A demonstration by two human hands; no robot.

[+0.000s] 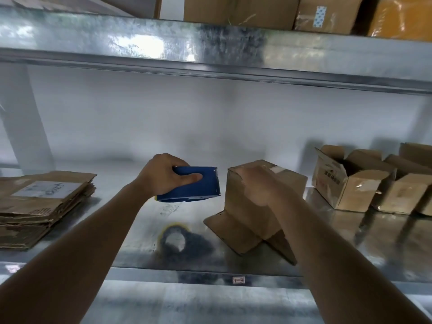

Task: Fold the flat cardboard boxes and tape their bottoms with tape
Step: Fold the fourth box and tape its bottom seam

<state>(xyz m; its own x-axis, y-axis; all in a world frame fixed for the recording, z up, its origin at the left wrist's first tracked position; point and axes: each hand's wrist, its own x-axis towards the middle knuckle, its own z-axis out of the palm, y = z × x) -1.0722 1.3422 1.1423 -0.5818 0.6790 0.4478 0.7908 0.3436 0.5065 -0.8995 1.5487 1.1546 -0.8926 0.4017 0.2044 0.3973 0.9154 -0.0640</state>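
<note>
Brown cardboard box (247, 202) upside down on metal shelf (327, 242), flaps splayed below, tape strip on top. Right hand (259, 184) grasping its top edge; left hand (163, 176) clenched on blue tape dispenser (196, 185) just beside.

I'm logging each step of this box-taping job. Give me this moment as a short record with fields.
left hand: grips blue tape dispenser, held above the shelf
right hand: rests on top of the folded box
folded box: upside down, flaps splayed on the metal shelf
tape roll: lies on shelf, near the front edge
flat boxes: stacked at left
open boxes: upright at right
</note>
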